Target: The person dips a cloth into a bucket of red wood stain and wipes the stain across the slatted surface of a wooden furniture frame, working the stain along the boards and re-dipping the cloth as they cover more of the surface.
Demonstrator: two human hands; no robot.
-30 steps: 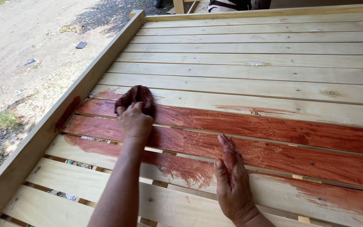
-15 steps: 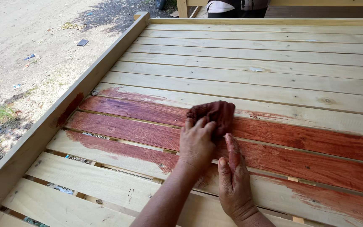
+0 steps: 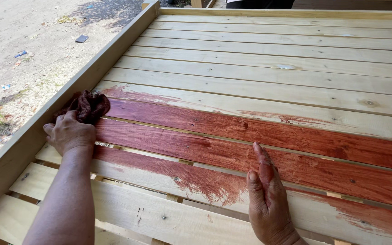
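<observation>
Left hand [image 3: 70,132]: clamped on the stain-soaked rag [image 3: 87,105], pressing it against the slat end by the frame rail [image 3: 23,140].
Right hand [image 3: 266,199]: flat, fingers together, bracing on the red-stained slats [image 3: 259,131].

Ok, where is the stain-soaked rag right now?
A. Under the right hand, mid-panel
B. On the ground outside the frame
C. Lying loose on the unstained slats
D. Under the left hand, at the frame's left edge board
D: the left hand presses the dark rag against the edge board, while the right hand rests flat on the slats.
</observation>
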